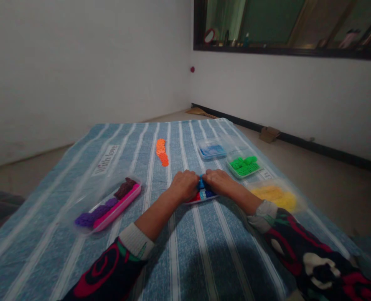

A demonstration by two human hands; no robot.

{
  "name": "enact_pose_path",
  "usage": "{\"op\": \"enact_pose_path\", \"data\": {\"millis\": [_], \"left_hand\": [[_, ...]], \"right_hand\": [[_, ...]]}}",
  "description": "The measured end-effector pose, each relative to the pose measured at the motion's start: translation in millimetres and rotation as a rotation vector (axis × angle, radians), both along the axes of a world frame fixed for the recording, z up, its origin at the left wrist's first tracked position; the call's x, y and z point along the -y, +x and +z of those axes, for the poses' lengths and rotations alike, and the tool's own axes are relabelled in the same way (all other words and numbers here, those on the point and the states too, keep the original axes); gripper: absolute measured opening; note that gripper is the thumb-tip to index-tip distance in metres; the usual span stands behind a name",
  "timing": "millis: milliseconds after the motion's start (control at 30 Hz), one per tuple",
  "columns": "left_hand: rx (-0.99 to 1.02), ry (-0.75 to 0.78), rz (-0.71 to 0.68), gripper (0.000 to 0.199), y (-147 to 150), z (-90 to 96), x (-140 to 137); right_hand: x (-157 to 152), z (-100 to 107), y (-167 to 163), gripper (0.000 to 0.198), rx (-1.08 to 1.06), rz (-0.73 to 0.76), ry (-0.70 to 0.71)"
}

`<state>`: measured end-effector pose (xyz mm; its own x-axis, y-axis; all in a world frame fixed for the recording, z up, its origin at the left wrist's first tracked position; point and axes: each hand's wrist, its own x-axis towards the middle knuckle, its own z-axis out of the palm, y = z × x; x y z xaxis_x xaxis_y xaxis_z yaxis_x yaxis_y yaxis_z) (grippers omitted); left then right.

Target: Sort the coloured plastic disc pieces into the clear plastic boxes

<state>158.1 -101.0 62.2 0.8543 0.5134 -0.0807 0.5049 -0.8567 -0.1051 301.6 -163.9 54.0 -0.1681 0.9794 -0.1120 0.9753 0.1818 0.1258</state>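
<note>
Near the middle of the table, my left hand point(187, 184) and my right hand point(218, 180) are closed, knuckles up, close together. Between their fingers shows a small bright blue piece point(201, 182); its kind cannot be made out. Directly beneath them is a shallow container point(201, 201) holding red, light blue and dark blue pieces, partly covered by my hands. Beyond my left hand lies an orange strip point(162, 152) made of small pieces. To the right of my right hand, a clear container point(235, 175) holds bumpy green pieces point(244, 166).
At left, a long clear container point(138, 193) holds purple, pink and brown pieces. Yellow pieces point(275, 196) sit in a container at right, with a blue-bottomed box point(212, 150) farther back. A striped cloth point(160, 267) covers the table. Walls stand behind and to the right.
</note>
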Motion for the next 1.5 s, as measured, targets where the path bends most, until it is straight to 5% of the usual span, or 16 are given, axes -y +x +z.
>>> {"op": "enact_pose_path", "data": {"millis": [1500], "left_hand": [[0.086,-0.089,-0.010,0.018,-8.7,-9.8,-3.5]], "right_hand": [[-5.5,16.5,5.6,0.028,-0.072,0.095,-0.140]]}}
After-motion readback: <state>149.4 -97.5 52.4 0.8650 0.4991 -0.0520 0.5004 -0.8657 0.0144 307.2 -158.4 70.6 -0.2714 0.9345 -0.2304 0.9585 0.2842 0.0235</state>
